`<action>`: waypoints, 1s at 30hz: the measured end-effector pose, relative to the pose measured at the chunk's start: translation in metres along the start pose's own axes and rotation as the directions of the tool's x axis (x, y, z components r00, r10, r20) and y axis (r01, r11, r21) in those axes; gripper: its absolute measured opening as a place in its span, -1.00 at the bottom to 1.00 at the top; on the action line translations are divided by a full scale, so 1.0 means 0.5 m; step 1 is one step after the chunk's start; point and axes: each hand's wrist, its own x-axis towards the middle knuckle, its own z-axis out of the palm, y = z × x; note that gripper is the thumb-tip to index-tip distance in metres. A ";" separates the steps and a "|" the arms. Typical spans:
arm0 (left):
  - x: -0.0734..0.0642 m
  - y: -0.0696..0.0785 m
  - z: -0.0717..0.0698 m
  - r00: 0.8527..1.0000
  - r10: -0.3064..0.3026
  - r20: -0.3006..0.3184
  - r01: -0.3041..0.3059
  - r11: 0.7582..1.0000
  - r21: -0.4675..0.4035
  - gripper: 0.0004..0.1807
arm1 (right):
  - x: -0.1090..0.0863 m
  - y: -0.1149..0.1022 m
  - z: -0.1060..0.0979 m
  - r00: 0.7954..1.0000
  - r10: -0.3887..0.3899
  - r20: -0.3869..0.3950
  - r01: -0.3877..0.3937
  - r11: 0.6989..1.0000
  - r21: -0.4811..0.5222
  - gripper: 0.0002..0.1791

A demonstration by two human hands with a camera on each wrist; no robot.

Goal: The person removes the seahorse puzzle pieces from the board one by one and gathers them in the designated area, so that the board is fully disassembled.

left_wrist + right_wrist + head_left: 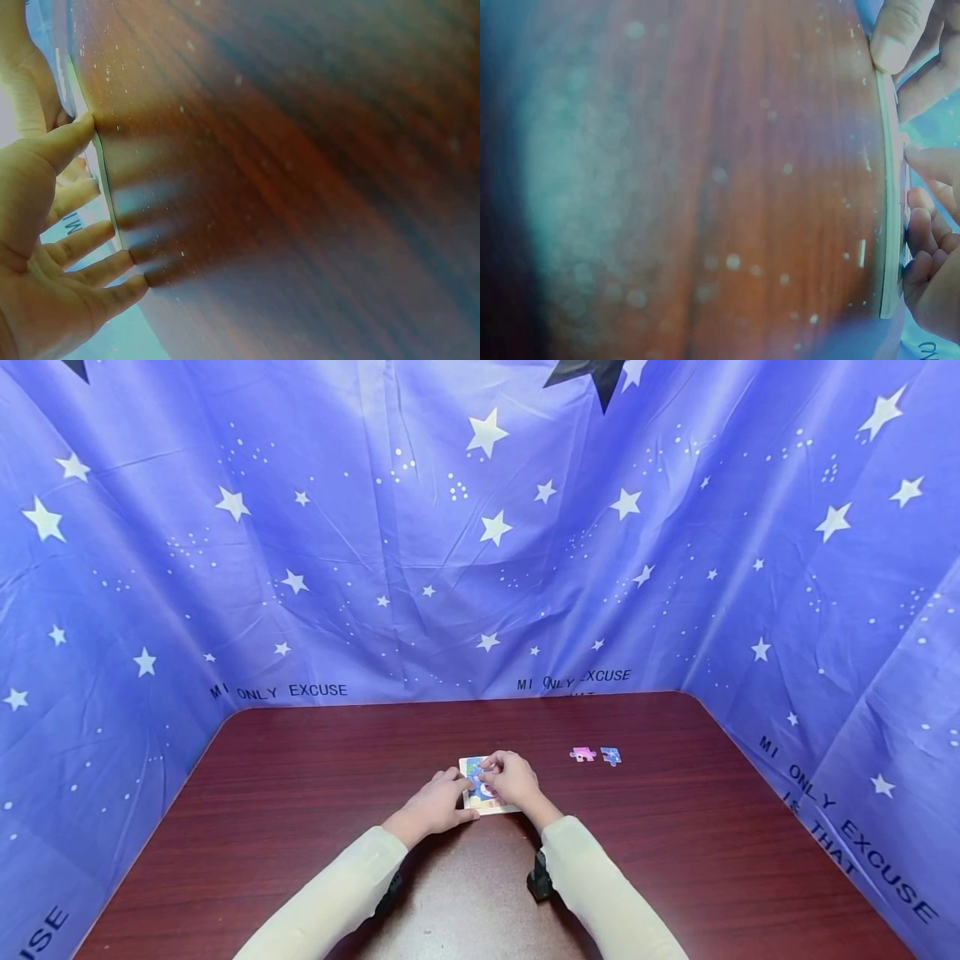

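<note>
- Left hand (433, 806) spread, touching the puzzle board (497, 812)
- Right hand (513, 779) bent over it (pinching anything? cannot tell)
- Pink piece (582, 755), blue piece (611, 755) right of both hands

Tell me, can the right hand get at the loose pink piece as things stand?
Probably yes: the pink piece lies to the right of the right hand, with only tabletop showing between them. That hand would first have to leave the puzzle.

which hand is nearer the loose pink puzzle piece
Right hand: it's over the puzzle board, left of the pink piece; the left hand is farther, at the board's left edge.
</note>
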 end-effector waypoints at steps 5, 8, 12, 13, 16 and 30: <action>0.001 0.001 0.000 1.000 -0.005 0.011 0.005 1.000 -0.001 -0.48 | 0.002 0.000 0.001 1.000 0.018 -0.001 -0.018 1.000 0.013 -0.90; 0.001 0.002 -0.002 1.000 -0.006 0.016 0.006 1.000 0.002 -0.48 | 0.000 -0.001 -0.001 1.000 0.015 -0.008 -0.015 1.000 0.022 -0.90; -0.002 0.002 -0.006 1.000 0.018 -0.005 -0.018 1.000 0.009 -0.49 | -0.001 -0.003 -0.004 1.000 0.009 -0.007 -0.009 0.999 0.032 -0.90; -0.004 0.002 -0.006 1.000 0.021 -0.007 -0.021 1.000 0.004 -0.49 | 0.000 -0.003 -0.004 1.000 0.008 -0.004 -0.008 0.999 0.038 -0.89; -0.003 0.002 -0.005 1.000 0.014 -0.004 -0.014 1.000 -0.002 -0.49 | 0.002 0.001 -0.004 1.000 -0.002 0.005 0.002 0.998 0.067 -0.89; -0.001 0.001 -0.005 1.000 -0.010 0.009 0.010 1.000 -0.025 -0.48 | 0.005 0.004 -0.014 0.999 -0.044 -0.006 0.045 0.990 0.137 -0.87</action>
